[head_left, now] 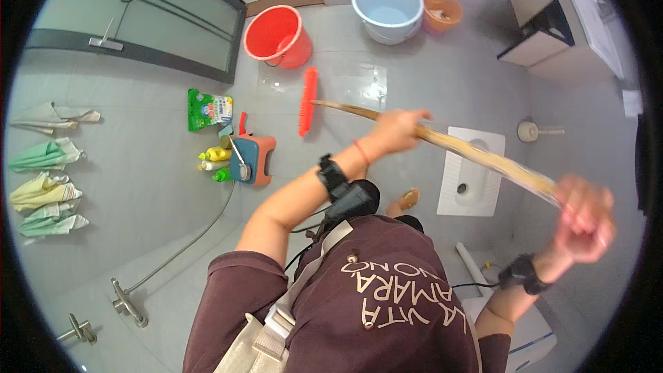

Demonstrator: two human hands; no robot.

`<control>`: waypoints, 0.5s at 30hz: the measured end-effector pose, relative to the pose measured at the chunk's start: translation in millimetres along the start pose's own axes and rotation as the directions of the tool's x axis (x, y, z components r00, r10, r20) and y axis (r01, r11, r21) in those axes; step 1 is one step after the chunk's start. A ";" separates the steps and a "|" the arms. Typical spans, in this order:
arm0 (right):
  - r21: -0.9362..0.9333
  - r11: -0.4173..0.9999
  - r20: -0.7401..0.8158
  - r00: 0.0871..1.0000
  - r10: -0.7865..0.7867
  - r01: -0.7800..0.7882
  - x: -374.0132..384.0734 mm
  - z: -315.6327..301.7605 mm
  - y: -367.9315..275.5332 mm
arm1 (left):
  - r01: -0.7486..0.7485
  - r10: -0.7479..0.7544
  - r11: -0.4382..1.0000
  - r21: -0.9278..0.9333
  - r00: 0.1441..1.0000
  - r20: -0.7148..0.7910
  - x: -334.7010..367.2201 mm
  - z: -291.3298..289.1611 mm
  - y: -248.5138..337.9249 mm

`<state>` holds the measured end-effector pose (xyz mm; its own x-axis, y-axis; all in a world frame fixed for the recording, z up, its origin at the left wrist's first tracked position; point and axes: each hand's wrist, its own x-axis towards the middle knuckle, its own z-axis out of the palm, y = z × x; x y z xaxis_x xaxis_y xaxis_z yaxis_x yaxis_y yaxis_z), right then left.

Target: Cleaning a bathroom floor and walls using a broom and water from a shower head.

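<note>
Along broomstick (483, 155), left hand (395, 132) curled, right hand (583, 221) endmost

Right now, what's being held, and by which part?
A red-headed brush, by its long pole: left hand partway along, right hand near the free end.

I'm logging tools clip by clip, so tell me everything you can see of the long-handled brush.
The long-handled brush has a narrow, straight orange-red head, seemingly plastic, set crosswise on a yellowish-brown, unevenly coloured handle that looks like wood. It slants across the picture, head at the left, near the red bucket. The left hand grips the handle partway along; the right hand, blurred, holds its other end. Whether the head touches the floor is unclear.
</note>
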<state>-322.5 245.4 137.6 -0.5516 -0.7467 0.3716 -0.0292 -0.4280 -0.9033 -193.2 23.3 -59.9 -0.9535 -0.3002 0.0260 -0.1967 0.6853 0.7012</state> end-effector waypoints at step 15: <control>0.022 0.966 0.293 0.926 0.240 -0.257 62.4 297.7 308.3 | 0.800 -0.713 0.591 0.104 0.578 -0.396 -127.1 -144.1 -306.6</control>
<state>-117.8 -84.7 -53.9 -0.2732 -0.9430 0.1902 0.1316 -0.2325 -0.9637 21.2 -244.3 -175.5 -0.3207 -0.9252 -0.2028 -0.9027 0.2338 0.3611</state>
